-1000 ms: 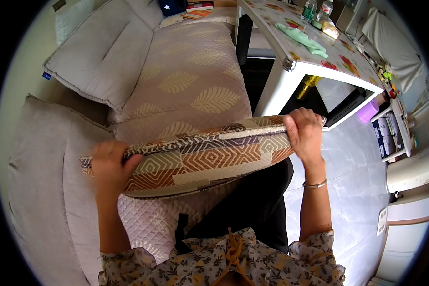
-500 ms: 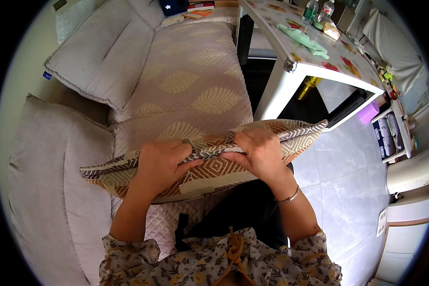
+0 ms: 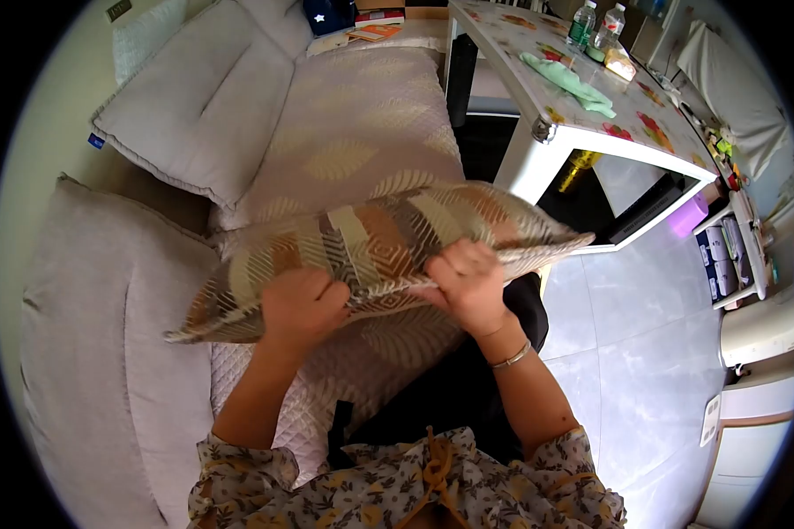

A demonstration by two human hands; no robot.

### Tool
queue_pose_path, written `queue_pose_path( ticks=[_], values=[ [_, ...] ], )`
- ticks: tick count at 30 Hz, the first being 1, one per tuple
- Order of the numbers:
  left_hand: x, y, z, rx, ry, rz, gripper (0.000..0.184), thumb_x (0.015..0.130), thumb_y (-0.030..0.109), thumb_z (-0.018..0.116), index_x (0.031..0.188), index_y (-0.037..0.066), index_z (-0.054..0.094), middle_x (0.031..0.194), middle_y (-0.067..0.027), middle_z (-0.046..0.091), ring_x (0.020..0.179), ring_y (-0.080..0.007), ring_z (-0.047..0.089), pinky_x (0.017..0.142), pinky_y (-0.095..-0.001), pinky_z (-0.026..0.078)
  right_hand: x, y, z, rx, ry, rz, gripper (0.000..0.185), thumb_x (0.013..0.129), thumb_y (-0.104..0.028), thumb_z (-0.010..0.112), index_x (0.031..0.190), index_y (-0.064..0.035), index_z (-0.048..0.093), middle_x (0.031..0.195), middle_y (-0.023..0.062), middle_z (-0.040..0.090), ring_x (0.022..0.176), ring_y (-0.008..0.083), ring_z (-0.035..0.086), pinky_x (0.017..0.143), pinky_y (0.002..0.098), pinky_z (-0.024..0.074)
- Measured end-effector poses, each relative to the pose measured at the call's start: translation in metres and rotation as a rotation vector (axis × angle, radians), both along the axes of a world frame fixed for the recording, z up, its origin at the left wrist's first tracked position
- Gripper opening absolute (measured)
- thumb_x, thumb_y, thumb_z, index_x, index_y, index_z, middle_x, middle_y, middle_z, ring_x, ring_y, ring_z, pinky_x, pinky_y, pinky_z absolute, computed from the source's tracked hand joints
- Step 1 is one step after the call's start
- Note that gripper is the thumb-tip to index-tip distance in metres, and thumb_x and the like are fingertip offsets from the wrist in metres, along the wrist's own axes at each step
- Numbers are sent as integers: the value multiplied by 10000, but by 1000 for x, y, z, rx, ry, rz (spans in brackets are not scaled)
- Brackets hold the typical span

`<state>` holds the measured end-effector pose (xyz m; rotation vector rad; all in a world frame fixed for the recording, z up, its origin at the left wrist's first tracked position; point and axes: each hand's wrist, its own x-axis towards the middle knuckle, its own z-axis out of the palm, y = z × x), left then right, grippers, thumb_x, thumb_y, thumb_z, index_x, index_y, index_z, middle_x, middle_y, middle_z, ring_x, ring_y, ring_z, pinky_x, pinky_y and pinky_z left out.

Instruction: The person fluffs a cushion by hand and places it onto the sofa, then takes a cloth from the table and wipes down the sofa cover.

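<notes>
I note left hand (image 3: 304, 307) and right hand (image 3: 468, 279) clenched on the near seam of a brown-and-cream, geometric-patterned fabric cushion (image 3: 379, 242), its broad face, nearly edge-on half a second earlier, now tipped into view above the pale-pink, quilted, leaf-patterned sofa cover (image 3: 353, 106).

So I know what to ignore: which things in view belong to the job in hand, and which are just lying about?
In the job:
patterned cushion
left hand and right hand, both gripping its near edge

Lying about:
green cloth on the table
bottles, also there
</notes>
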<state>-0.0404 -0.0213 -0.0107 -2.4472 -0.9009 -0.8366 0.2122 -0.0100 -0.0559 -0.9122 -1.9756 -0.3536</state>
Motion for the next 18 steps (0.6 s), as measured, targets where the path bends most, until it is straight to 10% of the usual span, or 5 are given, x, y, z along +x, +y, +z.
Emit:
queue_pose_path(
  ticks=[5, 10, 12, 18],
  values=[
    [1, -40, -85, -441, 56, -43, 261, 673, 258, 775, 726, 131, 554, 667, -27, 518, 588, -231, 586, 502, -362, 461, 7, -31, -47, -555, -147, 168, 386, 691, -409, 815, 758, -113, 576, 683, 48, 557, 667, 282, 597, 613, 384, 475],
    [6, -46, -82, -650, -3, -40, 307, 712, 321, 800, 835, 112, 612, 770, -30, 579, 697, -246, 616, 632, -385, 502, -4, -35, -43, -652, -127, 151, 561, 675, -445, 831, 1089, -118, 641, 1078, 90, 611, 980, 286, 604, 782, 409, 515],
    [9, -32, -75, -400, -42, 77, 416, 752, 395, 786, 1015, 99, 661, 1029, -83, 635, 1001, -290, 624, 903, -492, 463, -11, -29, -39, -496, -291, 115, 783, 681, -487, 813, 1335, -138, 561, 1379, 135, 482, 1260, 318, 477, 1012, 441, 418],
    [7, -7, -97, -375, 14, 237, 523, 831, 453, 703, 1225, 114, 645, 1379, -125, 541, 1360, -335, 431, 1090, -617, 277, -37, 0, -55, -603, -473, 109, 1052, 701, -661, 725, 1479, -33, 396, 1552, 162, 340, 1441, 328, 294, 1173, 458, 222]
  ],
)
